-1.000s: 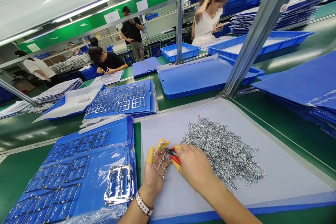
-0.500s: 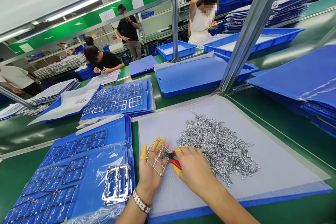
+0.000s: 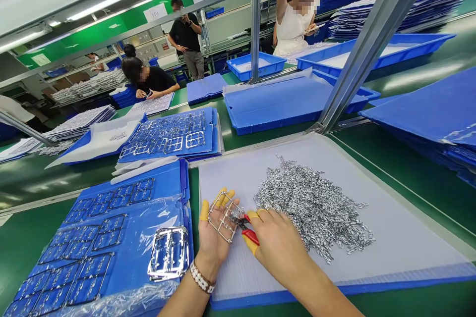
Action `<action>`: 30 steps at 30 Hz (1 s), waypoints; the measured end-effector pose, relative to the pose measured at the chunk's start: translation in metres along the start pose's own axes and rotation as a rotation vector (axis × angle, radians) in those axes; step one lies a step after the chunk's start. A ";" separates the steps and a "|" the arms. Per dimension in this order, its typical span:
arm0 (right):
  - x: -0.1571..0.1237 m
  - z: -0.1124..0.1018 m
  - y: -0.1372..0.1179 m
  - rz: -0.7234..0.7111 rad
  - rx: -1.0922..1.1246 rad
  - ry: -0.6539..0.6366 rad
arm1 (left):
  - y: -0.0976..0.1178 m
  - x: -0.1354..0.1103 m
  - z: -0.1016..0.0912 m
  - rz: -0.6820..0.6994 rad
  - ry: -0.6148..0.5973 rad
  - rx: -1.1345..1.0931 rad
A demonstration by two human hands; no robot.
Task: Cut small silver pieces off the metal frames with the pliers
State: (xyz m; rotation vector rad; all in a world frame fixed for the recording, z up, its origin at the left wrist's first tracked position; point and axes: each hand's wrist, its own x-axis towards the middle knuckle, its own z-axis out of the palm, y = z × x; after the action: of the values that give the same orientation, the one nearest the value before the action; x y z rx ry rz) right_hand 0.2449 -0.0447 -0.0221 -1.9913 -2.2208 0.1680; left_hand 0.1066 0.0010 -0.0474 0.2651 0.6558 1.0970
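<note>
My left hand (image 3: pixel 213 235), with yellow finger cots, holds a small shiny metal frame (image 3: pixel 222 215) over the white sheet (image 3: pixel 390 218). My right hand (image 3: pixel 277 247) grips red-handled cutters (image 3: pixel 247 230), their jaws at the frame's right edge. Just right of both hands lies a heap of small silver cut parts (image 3: pixel 314 205). A stack of the same metal frames (image 3: pixel 169 252) rests on a plastic-covered blue tray (image 3: pixel 122 218) to my left.
Blue trays with frames (image 3: pixel 171 136) and empty blue bins (image 3: pixel 286 101) sit beyond. A slanted metal post (image 3: pixel 357 64) rises at the sheet's far edge. Stacked blue sheets (image 3: pixel 439 114) lie at right. Other people work or stand at benches behind.
Both hands stay together on the frame and cutters, with only small shifts; the view itself moved slightly.
</note>
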 end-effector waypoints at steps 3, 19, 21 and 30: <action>-0.003 0.004 -0.007 -0.033 0.029 -0.025 | -0.001 0.001 0.000 0.030 0.028 0.022; 0.002 0.008 -0.009 -0.043 0.058 -0.071 | -0.005 0.000 -0.002 0.129 0.037 0.116; 0.003 0.005 -0.009 -0.040 0.055 -0.087 | -0.006 0.000 -0.003 0.141 0.044 0.142; 0.002 0.006 -0.011 -0.039 0.044 -0.075 | -0.007 0.001 -0.004 0.155 0.075 0.176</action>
State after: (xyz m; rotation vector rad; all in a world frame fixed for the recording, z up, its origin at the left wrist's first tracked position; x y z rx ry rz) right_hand 0.2325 -0.0435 -0.0256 -1.9481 -2.2786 0.2896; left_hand 0.1091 -0.0020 -0.0542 0.4337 0.8106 1.2031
